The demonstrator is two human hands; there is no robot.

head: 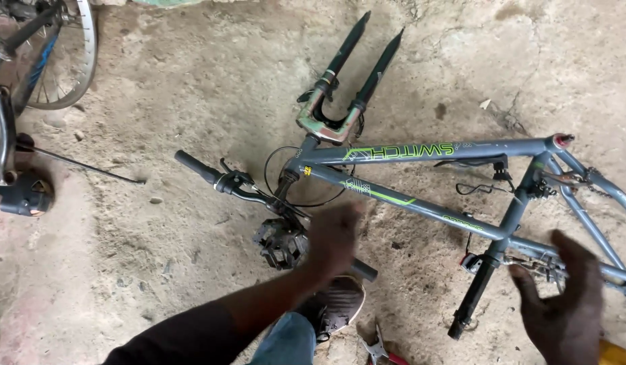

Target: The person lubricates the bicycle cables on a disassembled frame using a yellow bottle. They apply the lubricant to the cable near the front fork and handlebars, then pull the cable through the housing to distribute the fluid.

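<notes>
Your left hand point(334, 238), blurred, is seemingly gripping the handlebar point(259, 196); your right hand point(563, 304) is hovering wide open; the bike frame point(428, 182) is lying lengthwise left-right, fork point(353, 74) pointing away, open floor point(191, 81) all around.

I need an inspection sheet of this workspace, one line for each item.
Surface: bare, rough concrete floor.
Job's things: grey bicycle frame lying flat, no wheels; fork pointing away; handlebar; pedal.
Clutter: pliers near the shoe.
Grips: left hand over the handlebar end, blurred; right hand open, empty, near the crank.
Cables: black loops at the head tube.
Surroundings: another bicycle's wheel.
</notes>
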